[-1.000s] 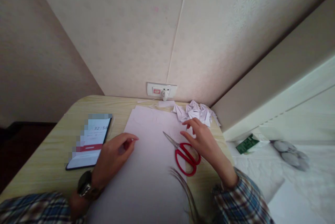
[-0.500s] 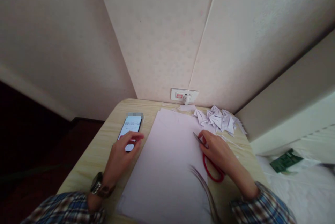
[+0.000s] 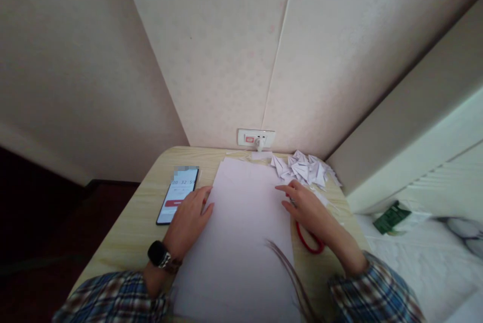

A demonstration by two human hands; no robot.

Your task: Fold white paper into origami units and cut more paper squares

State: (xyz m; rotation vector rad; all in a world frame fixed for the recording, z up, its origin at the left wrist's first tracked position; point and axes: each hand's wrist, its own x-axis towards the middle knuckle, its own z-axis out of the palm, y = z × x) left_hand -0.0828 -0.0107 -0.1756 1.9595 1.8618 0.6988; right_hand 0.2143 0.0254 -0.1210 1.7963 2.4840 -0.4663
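A stack of white paper (image 3: 241,232) lies lengthwise before me. My left hand (image 3: 190,217) is at its left edge, fingers and thumb apart and holding nothing. At the right edge, my right hand (image 3: 304,207) has its index finger stretched out and its thumb apart. Under that hand lies a pair of scissors with red handles (image 3: 311,245); the hand hides most of its blades. A phone with a running timer (image 3: 177,197) rests beside my left hand. Several folded white paper pieces (image 3: 304,168) are heaped just beyond my right hand.
The light wooden table (image 3: 132,227) meets a wall with a socket and plug (image 3: 258,139). Strands of hair (image 3: 290,270) hang over the paper's lower right. At the right are a white bed (image 3: 400,262), a green packet (image 3: 392,217) and glasses (image 3: 464,232).
My left hand has moved from over the phone to the paper's left edge. My right hand has let go of the scissors' blades, its index finger now extended. The view has shifted slightly.
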